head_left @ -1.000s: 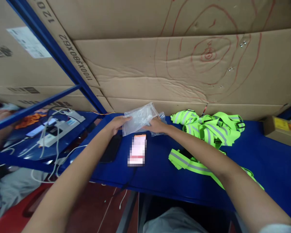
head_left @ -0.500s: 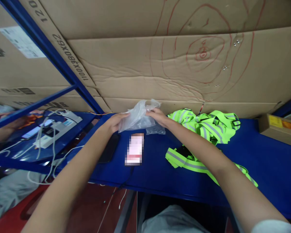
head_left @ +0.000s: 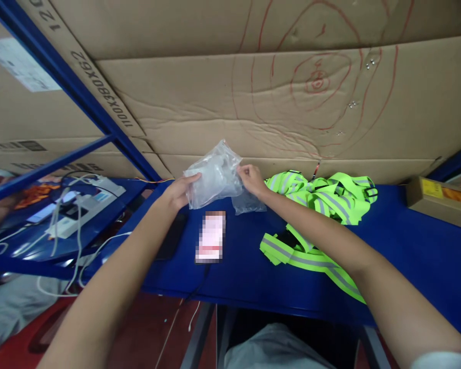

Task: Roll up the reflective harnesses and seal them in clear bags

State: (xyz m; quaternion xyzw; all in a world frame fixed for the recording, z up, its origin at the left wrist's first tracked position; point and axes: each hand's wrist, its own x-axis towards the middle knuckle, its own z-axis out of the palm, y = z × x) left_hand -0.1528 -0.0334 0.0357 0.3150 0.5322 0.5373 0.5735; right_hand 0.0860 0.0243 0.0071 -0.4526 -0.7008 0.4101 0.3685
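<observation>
Seen from the view's centre, the phone (head_left: 211, 238) near six o'clock has a pixelated, unreadable screen. Between seven and eight, the left forearm (head_left: 138, 256) partly hides a dark flat object (head_left: 171, 238). Toward four, the right forearm (head_left: 326, 230) covers some green straps (head_left: 340, 197). The left hand (head_left: 180, 192)'s fingertips vanish behind the plastic bag (head_left: 215, 179). At nine, another person's hand (head_left: 0, 205) is blurred and cut off; at three, the edge crops a cardboard box (head_left: 441, 205).

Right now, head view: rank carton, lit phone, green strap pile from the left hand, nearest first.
1. Lit phone: below and right of the left hand
2. Green strap pile: past the right hand
3. Carton: far right on the table
</observation>
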